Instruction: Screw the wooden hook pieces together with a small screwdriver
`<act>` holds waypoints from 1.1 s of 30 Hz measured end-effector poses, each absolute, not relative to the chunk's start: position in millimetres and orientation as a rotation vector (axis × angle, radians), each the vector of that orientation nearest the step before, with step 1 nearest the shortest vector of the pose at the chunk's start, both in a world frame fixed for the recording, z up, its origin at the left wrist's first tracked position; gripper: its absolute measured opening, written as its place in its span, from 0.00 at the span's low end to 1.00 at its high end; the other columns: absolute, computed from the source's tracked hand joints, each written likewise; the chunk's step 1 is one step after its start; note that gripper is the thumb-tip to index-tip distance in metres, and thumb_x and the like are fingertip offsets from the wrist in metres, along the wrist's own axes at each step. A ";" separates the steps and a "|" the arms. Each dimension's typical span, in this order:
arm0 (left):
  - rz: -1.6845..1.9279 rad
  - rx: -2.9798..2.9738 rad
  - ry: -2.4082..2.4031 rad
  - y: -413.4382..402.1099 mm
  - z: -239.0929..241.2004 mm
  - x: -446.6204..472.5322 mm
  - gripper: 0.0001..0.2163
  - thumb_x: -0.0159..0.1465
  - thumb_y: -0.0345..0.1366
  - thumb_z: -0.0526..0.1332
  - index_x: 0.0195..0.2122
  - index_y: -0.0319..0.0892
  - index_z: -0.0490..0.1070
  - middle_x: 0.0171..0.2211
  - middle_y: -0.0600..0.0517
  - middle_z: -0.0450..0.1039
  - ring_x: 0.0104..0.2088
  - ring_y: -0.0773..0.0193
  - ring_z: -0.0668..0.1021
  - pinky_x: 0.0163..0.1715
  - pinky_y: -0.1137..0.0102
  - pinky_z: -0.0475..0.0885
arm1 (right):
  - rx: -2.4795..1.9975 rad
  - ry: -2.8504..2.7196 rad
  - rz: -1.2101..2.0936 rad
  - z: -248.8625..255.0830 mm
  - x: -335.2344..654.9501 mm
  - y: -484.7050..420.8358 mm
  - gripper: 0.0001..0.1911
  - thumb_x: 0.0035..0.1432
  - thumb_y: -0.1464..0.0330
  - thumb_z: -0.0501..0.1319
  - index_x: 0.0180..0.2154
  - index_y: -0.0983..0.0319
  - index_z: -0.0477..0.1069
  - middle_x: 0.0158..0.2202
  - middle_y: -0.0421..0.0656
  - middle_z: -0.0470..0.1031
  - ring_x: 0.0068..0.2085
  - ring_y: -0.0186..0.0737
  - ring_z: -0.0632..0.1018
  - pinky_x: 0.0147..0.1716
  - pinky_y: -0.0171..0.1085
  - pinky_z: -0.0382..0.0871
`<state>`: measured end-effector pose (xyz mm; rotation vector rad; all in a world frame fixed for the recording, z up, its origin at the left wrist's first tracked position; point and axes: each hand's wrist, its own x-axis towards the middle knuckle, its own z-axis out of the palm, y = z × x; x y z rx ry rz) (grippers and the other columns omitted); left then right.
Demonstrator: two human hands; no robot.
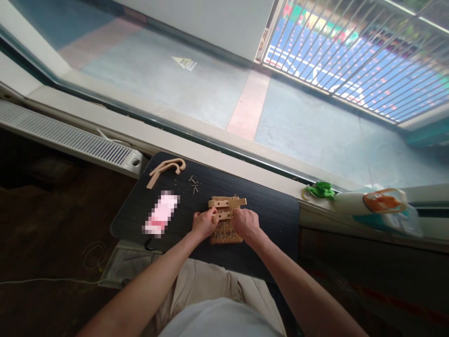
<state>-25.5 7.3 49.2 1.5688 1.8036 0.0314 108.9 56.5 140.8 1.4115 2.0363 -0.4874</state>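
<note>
On the dark tabletop (189,220) lies a tan, coarse-textured block (219,238) with dark markings near its lower edge. Two small wooden bars with dark holes are on top of it: an upper bar (228,202) and a lower bar (223,216). My left hand (204,223) is closed on the left end of the lower bar. At the other end, my right hand (246,222) is closed around that same bar, its fingertips partly hidden. Several small metal screws (194,185) lie loose to the left, beyond my left hand.
Curved wooden hooks (168,168) lie at the table's far left corner, near a pixelated pink item (161,213). A window sill (224,161) borders the far edge, with a radiator (87,140) at left. A green cloth (321,189) and an orange-handled item (384,201) sit at right.
</note>
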 end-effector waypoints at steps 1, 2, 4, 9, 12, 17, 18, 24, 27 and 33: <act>0.031 1.566 1.802 7.1 49.6 -25.5 0.14 0.63 0.43 0.54 0.45 0.39 0.67 0.41 0.49 0.72 0.43 0.60 0.73 0.48 0.56 0.63 | 1.425 2.038 -0.481 141.1 110.5 56.0 0.15 0.61 0.70 0.47 0.35 0.64 0.71 0.35 0.50 0.76 0.38 0.41 0.77 0.34 0.36 0.68; 0.031 1.564 1.801 7.0 50.0 -25.6 0.14 0.63 0.42 0.54 0.45 0.39 0.67 0.42 0.49 0.71 0.43 0.60 0.73 0.48 0.56 0.64 | 1.430 2.045 -0.477 142.1 111.7 55.7 0.15 0.61 0.70 0.47 0.36 0.63 0.71 0.35 0.50 0.76 0.38 0.41 0.77 0.34 0.36 0.67; 0.030 1.563 1.798 6.5 50.8 -25.6 0.14 0.63 0.42 0.55 0.45 0.39 0.66 0.43 0.49 0.70 0.43 0.60 0.73 0.47 0.56 0.65 | 1.418 2.071 -0.477 146.5 113.0 56.0 0.13 0.60 0.70 0.48 0.40 0.62 0.70 0.36 0.49 0.77 0.38 0.40 0.77 0.33 0.35 0.67; 0.027 1.558 1.786 5.4 50.8 -25.8 0.14 0.63 0.41 0.55 0.46 0.39 0.66 0.44 0.48 0.70 0.43 0.60 0.73 0.46 0.56 0.67 | 1.309 2.147 -0.488 163.6 112.9 59.4 0.12 0.57 0.74 0.51 0.40 0.61 0.70 0.37 0.48 0.76 0.39 0.41 0.77 0.34 0.35 0.66; 0.033 1.564 1.780 5.1 49.7 -25.8 0.14 0.63 0.41 0.55 0.46 0.39 0.66 0.44 0.48 0.70 0.44 0.60 0.73 0.46 0.56 0.67 | 1.257 2.164 -0.498 168.1 113.2 59.2 0.14 0.58 0.75 0.48 0.36 0.62 0.72 0.37 0.50 0.76 0.39 0.41 0.77 0.34 0.34 0.66; 0.036 1.567 1.777 5.1 47.9 -26.0 0.14 0.63 0.41 0.55 0.47 0.39 0.66 0.45 0.48 0.69 0.44 0.60 0.73 0.46 0.56 0.67 | 1.280 2.157 -0.479 157.7 117.4 55.0 0.15 0.58 0.75 0.47 0.36 0.64 0.72 0.36 0.51 0.77 0.39 0.41 0.77 0.35 0.34 0.67; 0.035 1.567 1.777 5.0 47.7 -26.1 0.14 0.63 0.40 0.55 0.47 0.39 0.66 0.45 0.48 0.69 0.44 0.60 0.73 0.46 0.56 0.67 | 1.290 2.154 -0.472 154.3 117.9 54.2 0.15 0.59 0.74 0.47 0.36 0.64 0.73 0.36 0.51 0.77 0.38 0.42 0.77 0.35 0.35 0.67; 0.023 1.561 1.785 5.1 49.3 -26.1 0.14 0.63 0.40 0.55 0.47 0.39 0.66 0.45 0.48 0.69 0.44 0.60 0.73 0.45 0.57 0.68 | 1.309 2.135 -0.441 149.1 115.9 54.9 0.16 0.60 0.72 0.47 0.34 0.64 0.73 0.33 0.52 0.77 0.37 0.42 0.78 0.33 0.35 0.68; 0.023 1.558 1.787 5.3 50.8 -26.0 0.14 0.63 0.40 0.55 0.47 0.39 0.66 0.45 0.48 0.69 0.44 0.60 0.73 0.45 0.57 0.68 | 1.280 2.161 -0.431 159.8 114.1 56.7 0.15 0.60 0.74 0.47 0.41 0.63 0.71 0.34 0.51 0.77 0.37 0.42 0.78 0.33 0.35 0.67; 0.012 1.536 1.785 5.8 51.7 -25.5 0.14 0.63 0.41 0.55 0.46 0.39 0.66 0.44 0.48 0.69 0.44 0.60 0.73 0.46 0.56 0.67 | 1.189 2.181 -0.504 168.2 109.2 55.7 0.14 0.58 0.76 0.48 0.38 0.62 0.71 0.37 0.49 0.77 0.38 0.41 0.77 0.34 0.34 0.67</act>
